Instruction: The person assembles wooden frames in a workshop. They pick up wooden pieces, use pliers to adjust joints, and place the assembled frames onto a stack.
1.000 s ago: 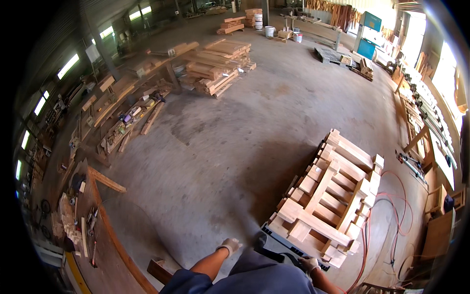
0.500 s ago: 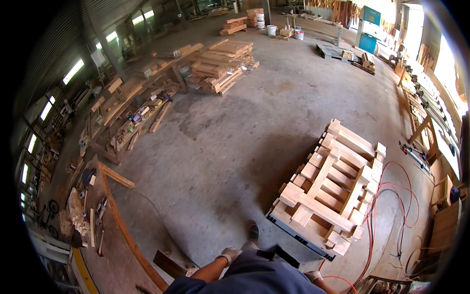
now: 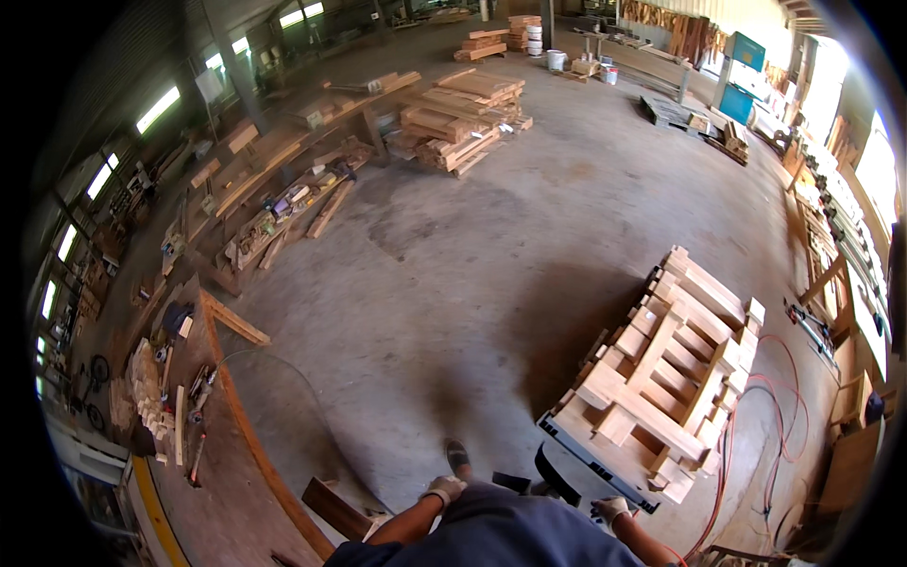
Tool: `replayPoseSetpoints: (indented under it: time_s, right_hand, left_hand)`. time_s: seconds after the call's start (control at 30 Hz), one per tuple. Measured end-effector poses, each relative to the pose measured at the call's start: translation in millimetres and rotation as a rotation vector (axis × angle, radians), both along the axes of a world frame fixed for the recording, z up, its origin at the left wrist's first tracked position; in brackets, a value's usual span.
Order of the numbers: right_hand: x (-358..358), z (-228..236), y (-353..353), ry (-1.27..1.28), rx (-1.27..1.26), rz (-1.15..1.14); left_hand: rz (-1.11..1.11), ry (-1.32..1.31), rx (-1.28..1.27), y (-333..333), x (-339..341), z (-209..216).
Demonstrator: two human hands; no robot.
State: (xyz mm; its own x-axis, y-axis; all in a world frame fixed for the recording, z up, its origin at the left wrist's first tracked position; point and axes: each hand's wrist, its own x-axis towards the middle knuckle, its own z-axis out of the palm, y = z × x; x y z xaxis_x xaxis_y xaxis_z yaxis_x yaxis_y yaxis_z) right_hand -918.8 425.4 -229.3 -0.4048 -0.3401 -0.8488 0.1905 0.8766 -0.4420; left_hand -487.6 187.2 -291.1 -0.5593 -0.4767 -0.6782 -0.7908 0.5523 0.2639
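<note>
Head view shows a wide workshop floor, and over the last second the scene slides: the stacked timber frames, which sat lower and nearer the right edge a second ago, now lie further up and more toward the middle, and a shoe [image 3: 458,458] has come into sight on the concrete, so the person appears to be stepping forward along the dolly rather than standing. At the far left a long counter [image 3: 227,472] with an orange-brown edge carries scattered hand tools and small wood offcuts, with a loose batten jutting off its far corner. Just right of the counter's near end, the left hand [image 3: 442,489], in a pale work glove, is curled shut near the person's waist; whether it grips anything I cannot tell, since the dark-blue torso hides what is below it. Further right, the right hand [image 3: 612,510], also gloved, is closed near the near-left corner of the low grey dolly [image 3: 590,460], seemingly touching its edge, though the grip itself is too small to make out. On that dolly rests the stack of pale timber frames [image 3: 666,373], slatted, squared up and filling it edge to edge. A red hose [image 3: 732,444] loops over the floor by its right side. Lumber piles [image 3: 463,118] sit well apart across the floor.
</note>
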Motion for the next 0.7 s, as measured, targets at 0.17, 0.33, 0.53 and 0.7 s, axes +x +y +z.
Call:
replayPoseSetpoints:
  time_s: [0.17, 0.33, 0.53, 0.7]
  right_hand:
    - [43.4, 5.5, -89.4, 0.010, -0.002, 0.024]
    - [114.2, 31.8, -189.4, 0.108, -0.045, 0.337]
    - [155.6, 38.1, -270.5, 0.286, -0.184, 0.770]
    - [149.2, 45.3, -319.6, 0.324, -0.039, 0.649]
  left_hand:
    - [0.184, 0.069, -0.022, -47.0, 60.6, -17.9]
    - [0.060, -0.033, -0.073, -96.8, 119.0, 10.4]
    - [0.098, -0.011, -0.107, -122.1, 188.2, 19.9]
    - [0.292, 0.095, -0.182, -97.4, 221.8, -26.8]
